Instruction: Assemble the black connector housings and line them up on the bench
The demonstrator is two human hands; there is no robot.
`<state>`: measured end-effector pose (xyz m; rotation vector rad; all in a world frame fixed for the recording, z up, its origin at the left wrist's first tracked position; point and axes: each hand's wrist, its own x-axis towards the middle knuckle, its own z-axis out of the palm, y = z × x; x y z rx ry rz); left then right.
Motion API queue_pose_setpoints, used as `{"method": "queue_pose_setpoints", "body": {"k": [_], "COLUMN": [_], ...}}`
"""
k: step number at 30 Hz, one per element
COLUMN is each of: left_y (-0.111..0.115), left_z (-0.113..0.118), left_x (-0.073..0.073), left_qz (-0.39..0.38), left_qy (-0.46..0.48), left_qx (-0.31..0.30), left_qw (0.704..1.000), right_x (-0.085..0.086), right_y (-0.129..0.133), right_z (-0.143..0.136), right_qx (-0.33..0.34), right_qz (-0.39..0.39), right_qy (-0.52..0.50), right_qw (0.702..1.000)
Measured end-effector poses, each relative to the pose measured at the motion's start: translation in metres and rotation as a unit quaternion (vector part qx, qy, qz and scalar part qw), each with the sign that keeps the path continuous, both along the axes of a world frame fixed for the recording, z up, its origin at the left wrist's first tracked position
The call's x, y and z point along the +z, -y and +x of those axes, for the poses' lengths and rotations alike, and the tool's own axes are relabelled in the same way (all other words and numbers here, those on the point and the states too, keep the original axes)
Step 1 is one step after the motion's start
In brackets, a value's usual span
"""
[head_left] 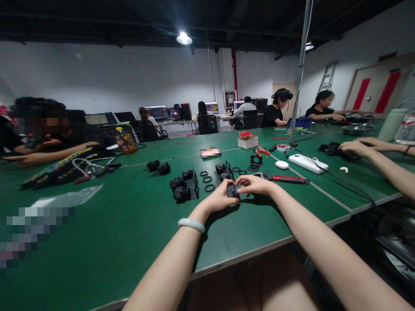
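My left hand (218,199), with a pale bangle at its wrist, grips a small black plastic part (231,191) just above the green table. From the right, my right hand (256,185) has its fingers bent and its thumb tip against the same part. Behind my hands stand black fittings on a bracket (220,169), partly hidden by my fingers. More black fittings (181,193) on a bracket lie to the left, and several black rings (209,188) are spread between the two groups. A thin black plate with a round hole (256,160) is farther back.
Red-handled pliers (288,179), a white power bank (308,164) with a cable and a white oval case (282,165) lie to the right. Another person's hands (356,149) work at far right. Cables (58,168) and a drink bottle (125,140) are at left.
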<state>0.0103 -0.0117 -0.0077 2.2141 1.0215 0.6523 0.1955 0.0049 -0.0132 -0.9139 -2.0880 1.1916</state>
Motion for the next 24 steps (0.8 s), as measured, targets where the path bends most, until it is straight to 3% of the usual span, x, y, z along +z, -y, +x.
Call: {"method": "queue_pose_setpoints", "body": {"k": [24], "left_y": [0.0010], "left_z": [0.0002], "left_x": [-0.0003], "left_qz": [0.003], "left_qy": [0.000], "left_qx": [0.003], "left_qw": [1.000], "right_x": [-0.0040], "right_y": [-0.0046], "right_z": [-0.0010], "right_qx": [-0.002], "right_qz": [0.015], "right_qy": [0.030], "right_qw": [0.999]}}
